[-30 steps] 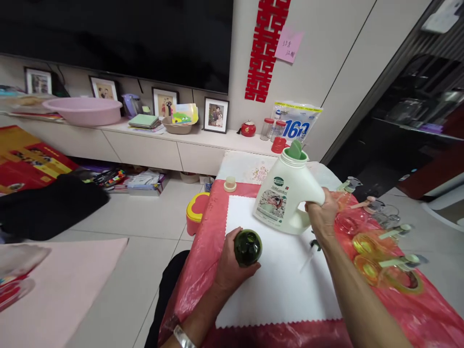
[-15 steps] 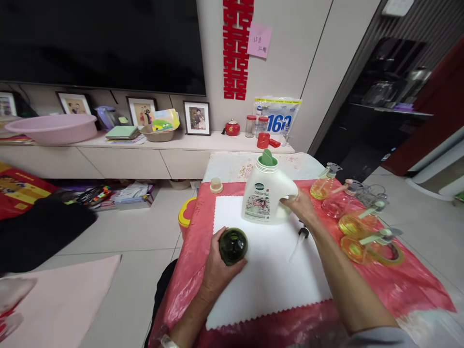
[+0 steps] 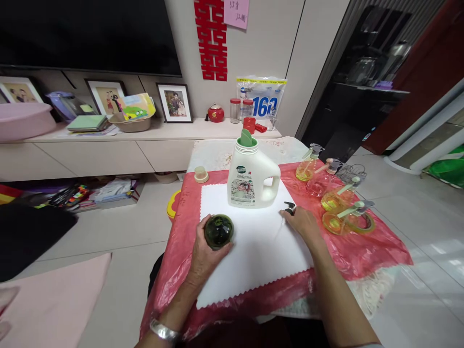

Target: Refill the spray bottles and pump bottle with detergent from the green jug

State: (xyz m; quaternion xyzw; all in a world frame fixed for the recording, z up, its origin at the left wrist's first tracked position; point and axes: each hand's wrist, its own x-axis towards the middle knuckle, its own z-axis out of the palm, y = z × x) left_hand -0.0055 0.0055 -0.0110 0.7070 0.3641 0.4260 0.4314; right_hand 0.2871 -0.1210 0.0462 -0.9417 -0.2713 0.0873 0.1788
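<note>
My left hand (image 3: pixel 206 251) is wrapped round a dark green round bottle (image 3: pixel 219 232), tilted so that one rounded end faces me. At the right of the white mat (image 3: pixel 253 256), my right hand (image 3: pixel 302 223) has its fingers closed on the black pump head (image 3: pixel 289 209) of a dispenser pump. The pump's clear tube lies along the mat. Between and beyond my hands a white detergent jug (image 3: pixel 250 179) stands upright, uncapped, with a green spout in its mouth. Its loose pale cap (image 3: pixel 201 174) sits on the red table cover at the far left.
Several pump bottles with yellow or pink liquid, such as the nearest yellow one (image 3: pixel 332 221), stand along the right side. A roll of tape (image 3: pixel 366 223) lies beside them. Behind the table runs a low cabinet (image 3: pixel 174 130) with jars, picture frames and a detergent bag (image 3: pixel 261 96).
My right hand has left the jug's handle, come nearer and taken hold of the pump head on the mat. My left hand still holds the green bottle. The view has shifted right.
</note>
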